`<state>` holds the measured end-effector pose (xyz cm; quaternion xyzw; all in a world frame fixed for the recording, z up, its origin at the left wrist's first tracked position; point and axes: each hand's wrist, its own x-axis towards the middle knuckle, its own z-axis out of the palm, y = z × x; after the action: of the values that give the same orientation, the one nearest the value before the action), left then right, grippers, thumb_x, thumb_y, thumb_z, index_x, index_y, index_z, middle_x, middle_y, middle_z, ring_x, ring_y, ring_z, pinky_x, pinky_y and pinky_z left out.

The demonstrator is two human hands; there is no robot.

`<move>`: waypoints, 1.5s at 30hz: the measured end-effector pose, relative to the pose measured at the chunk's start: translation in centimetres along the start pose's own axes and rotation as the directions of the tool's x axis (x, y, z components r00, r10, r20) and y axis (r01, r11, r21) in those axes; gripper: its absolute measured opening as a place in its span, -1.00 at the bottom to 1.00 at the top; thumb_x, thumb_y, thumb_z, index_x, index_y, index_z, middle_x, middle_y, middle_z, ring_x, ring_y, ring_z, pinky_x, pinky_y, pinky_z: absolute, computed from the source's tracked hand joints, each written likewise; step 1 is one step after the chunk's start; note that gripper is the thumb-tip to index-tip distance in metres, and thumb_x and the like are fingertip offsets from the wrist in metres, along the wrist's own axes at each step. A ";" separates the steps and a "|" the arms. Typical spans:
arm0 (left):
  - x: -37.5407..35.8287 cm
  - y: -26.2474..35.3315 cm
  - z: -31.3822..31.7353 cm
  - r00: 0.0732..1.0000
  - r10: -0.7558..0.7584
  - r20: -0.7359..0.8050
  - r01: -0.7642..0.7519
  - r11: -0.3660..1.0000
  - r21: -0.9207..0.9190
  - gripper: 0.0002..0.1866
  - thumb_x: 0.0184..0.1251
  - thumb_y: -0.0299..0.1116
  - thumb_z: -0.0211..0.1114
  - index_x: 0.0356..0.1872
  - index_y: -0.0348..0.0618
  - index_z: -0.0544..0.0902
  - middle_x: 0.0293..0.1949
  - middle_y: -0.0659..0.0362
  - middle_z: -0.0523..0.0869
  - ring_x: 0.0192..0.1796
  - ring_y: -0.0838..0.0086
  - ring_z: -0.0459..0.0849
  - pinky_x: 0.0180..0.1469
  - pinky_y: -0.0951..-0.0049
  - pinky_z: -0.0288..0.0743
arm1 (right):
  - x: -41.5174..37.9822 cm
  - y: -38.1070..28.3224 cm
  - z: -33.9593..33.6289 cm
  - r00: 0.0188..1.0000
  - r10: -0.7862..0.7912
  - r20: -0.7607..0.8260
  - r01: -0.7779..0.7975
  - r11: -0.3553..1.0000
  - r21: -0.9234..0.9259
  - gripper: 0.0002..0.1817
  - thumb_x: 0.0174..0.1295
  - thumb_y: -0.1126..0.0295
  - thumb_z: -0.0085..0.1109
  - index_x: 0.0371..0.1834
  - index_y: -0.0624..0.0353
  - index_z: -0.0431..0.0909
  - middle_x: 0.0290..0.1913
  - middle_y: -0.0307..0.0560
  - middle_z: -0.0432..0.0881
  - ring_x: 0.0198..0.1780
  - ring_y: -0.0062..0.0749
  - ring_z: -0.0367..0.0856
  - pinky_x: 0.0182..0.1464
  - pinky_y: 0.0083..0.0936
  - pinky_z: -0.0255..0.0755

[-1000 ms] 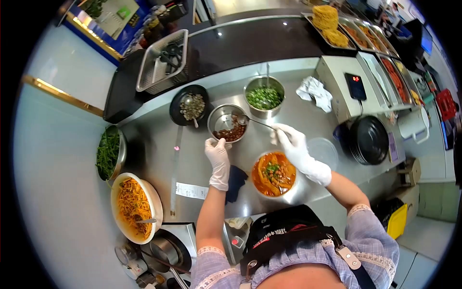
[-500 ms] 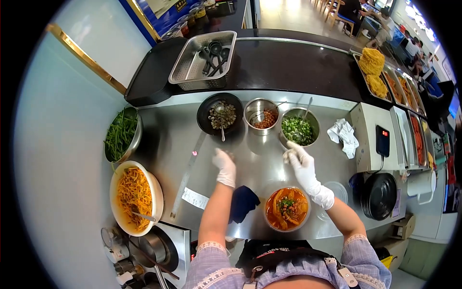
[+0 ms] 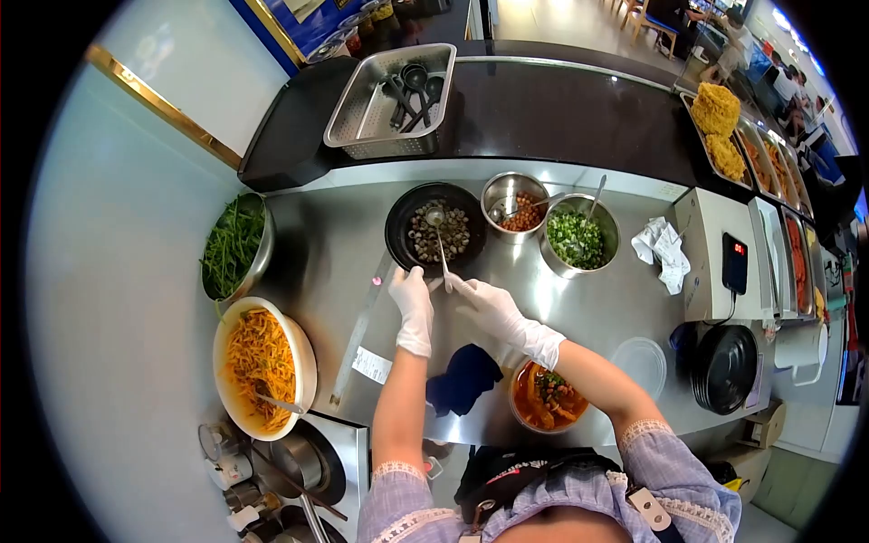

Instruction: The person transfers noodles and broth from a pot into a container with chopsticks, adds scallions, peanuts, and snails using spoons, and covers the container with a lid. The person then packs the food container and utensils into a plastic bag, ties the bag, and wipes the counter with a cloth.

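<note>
A black bowl (image 3: 395,237) on the steel counter holds small, pale, shell-like pieces (image 3: 457,231). My left hand (image 3: 414,306), in a white glove, has its fingers closed at the bowl's near rim. A metal spoon (image 3: 442,246) rests with its head among the pieces. My gloved right hand (image 3: 493,312) pinches the end of its handle. Under my right forearm stands a round container of red soup (image 3: 546,403) topped with chopped greens, partly hidden by the arm. A dark blue cloth (image 3: 464,378) lies between my forearms.
Behind are steel pots of peanuts (image 3: 523,213) and chopped scallions (image 3: 577,240). Greens (image 3: 233,244) and orange shreds (image 3: 260,362) fill bowls at left. A clear lid (image 3: 639,366), stacked black bowls (image 3: 727,366) and crumpled white paper (image 3: 665,253) are at right.
Both hands have moved forward to the black bowl, the right also swinging left. My right hand has taken the spoon handle, and my left hand has reached the bowl's near rim.
</note>
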<state>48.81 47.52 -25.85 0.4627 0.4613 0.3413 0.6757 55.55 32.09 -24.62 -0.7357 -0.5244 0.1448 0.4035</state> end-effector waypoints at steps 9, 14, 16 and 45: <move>-7.9 0.0 -5.3 0.989 -0.087 0.120 0.095 0.994 -0.062 -0.76 0.22 -0.64 0.03 -0.10 -0.32 0.53 -0.26 0.13 0.63 -0.35 0.46 0.66 -0.34 0.37 0.70 | -4.3 -3.7 -1.1 0.908 -0.231 -0.349 0.206 0.973 -0.106 -0.79 0.02 0.48 0.30 -0.24 0.18 0.59 -0.37 -0.09 0.63 -0.35 -0.19 0.61 -0.32 -0.39 0.52; -10.3 1.4 -8.1 0.971 -0.095 0.220 0.085 0.995 0.052 -0.67 0.21 -0.66 0.04 0.01 -0.34 0.54 -0.28 0.18 0.66 -0.36 0.59 0.62 -0.32 0.53 0.60 | -5.5 -4.8 -5.6 0.917 -0.201 -0.343 0.138 0.970 -0.200 -0.71 0.04 0.56 0.25 -0.12 0.21 0.55 -0.37 -0.06 0.62 -0.39 -0.18 0.61 -0.34 -0.42 0.50; -10.8 1.2 -8.8 0.964 -0.093 0.249 0.070 0.993 0.100 -0.70 0.18 -0.68 0.08 -0.06 -0.34 0.59 -0.30 0.23 0.67 -0.37 0.69 0.57 -0.31 0.67 0.47 | -6.2 -4.6 -6.4 0.929 -0.246 -0.277 0.168 0.947 -0.275 -0.69 0.04 0.57 0.22 -0.09 0.22 0.53 -0.33 -0.05 0.62 -0.35 -0.19 0.61 -0.31 -0.41 0.50; -11.2 0.2 -7.5 0.953 0.057 0.297 -0.104 0.984 0.147 -0.70 0.14 -0.64 0.08 -0.08 -0.41 0.59 -0.31 0.18 0.67 -0.34 0.61 0.58 -0.27 0.61 0.49 | -9.1 -7.6 -4.7 0.799 0.585 -0.136 -0.376 0.663 0.647 -0.79 0.37 0.43 -0.03 -0.22 0.38 0.53 -0.47 -0.06 0.66 -0.51 -0.50 0.63 -0.43 -0.62 0.54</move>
<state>37.91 39.93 -23.33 0.5794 0.3633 0.2582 0.6823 49.83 22.82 -17.86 -0.6990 -0.1597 0.2766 0.6398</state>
